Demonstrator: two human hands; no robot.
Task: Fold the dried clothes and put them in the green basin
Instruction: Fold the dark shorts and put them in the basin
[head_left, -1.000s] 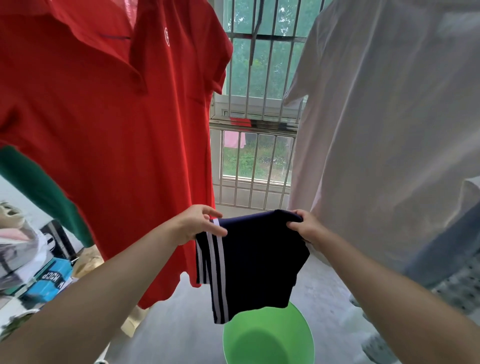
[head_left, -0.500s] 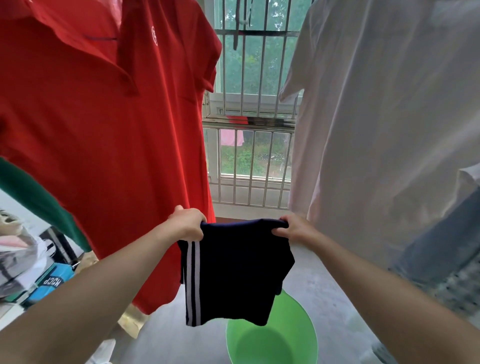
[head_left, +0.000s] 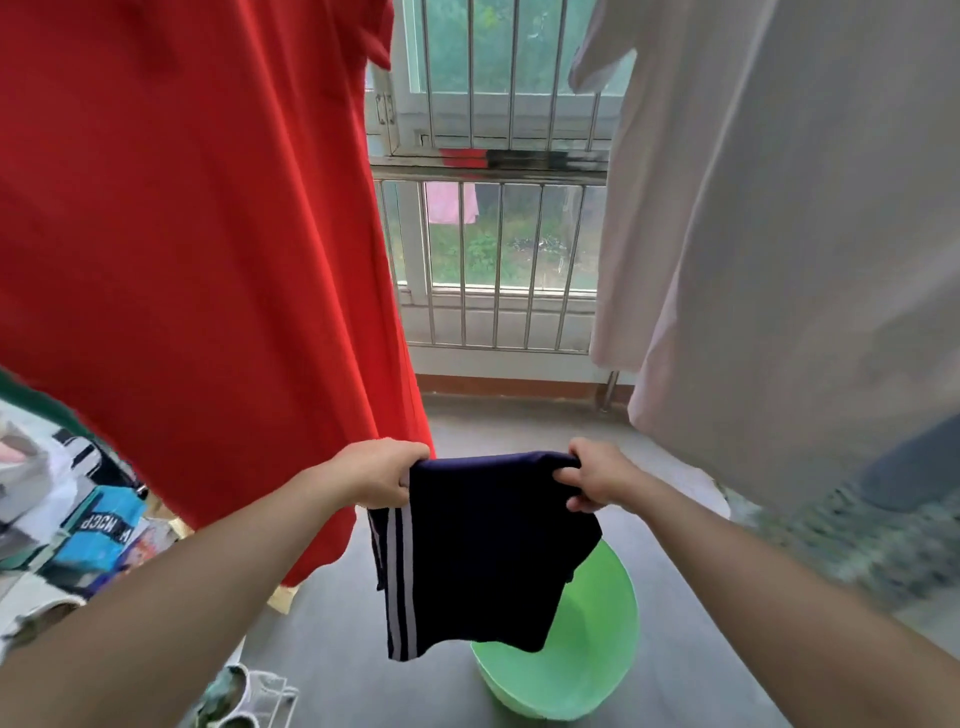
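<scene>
A pair of navy shorts (head_left: 483, 551) with white side stripes hangs folded in front of me, above the floor. My left hand (head_left: 376, 475) grips its top left corner and my right hand (head_left: 597, 475) grips its top right corner. The green basin (head_left: 592, 670) sits on the grey floor just below and behind the shorts; the cloth hides part of its rim. A red polo shirt (head_left: 197, 249) hangs at the left and a white shirt (head_left: 789, 234) at the right.
A barred window (head_left: 493, 218) faces me between the hanging shirts. A pile of boxes and clutter (head_left: 78, 525) fills the left edge. Shoes (head_left: 249, 696) lie on the floor at the bottom left. Jeans and patterned cloth (head_left: 883, 525) hang at the right.
My view has tilted down, showing more floor and basin. Both hands have lowered with the shorts, which now hang straighter above the basin.
</scene>
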